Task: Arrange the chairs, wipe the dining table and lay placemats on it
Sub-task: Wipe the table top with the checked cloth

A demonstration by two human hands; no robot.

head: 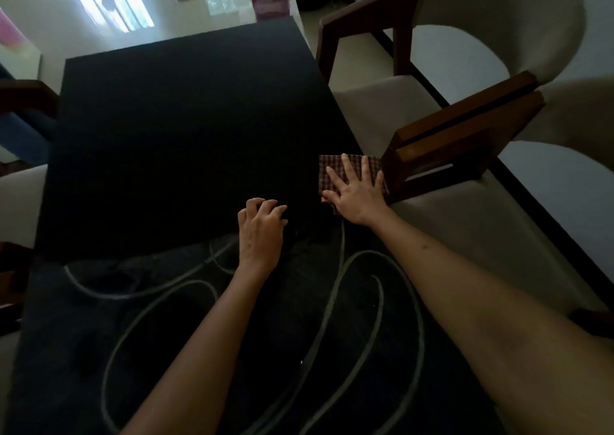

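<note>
Looking down at a dark worktop [186, 129] in dim light. Far left: part of a chair [20, 198] with a pale seat, tucked against the worktop's left edge. Near end of the worktop is covered by a dark placemat [133, 318] with pale swirl lines; both forearms reach over it.

Left hand [260, 227]: at the placemat's far edge, fingers curled with tips down on the dark surface. It holds nothing that can be made out; too dark there to tell whether it pinches the mat's edge.

Right hand [354, 190]: just right of the left, the two apart, not touching. Fingers straight and spread, palm pressing flat on a checked cloth [332, 165]. Cloth lies at the worktop's right edge, beyond the placemat's far right corner, mostly under the hand; its far strip and left side show.

Right side: two pale upholstered chairs with wooden arms. The near chair [465, 235] has its wooden arm front just beside the cloth; the far chair [471, 52] stands next to it, alongside the worktop's right edge.
</note>
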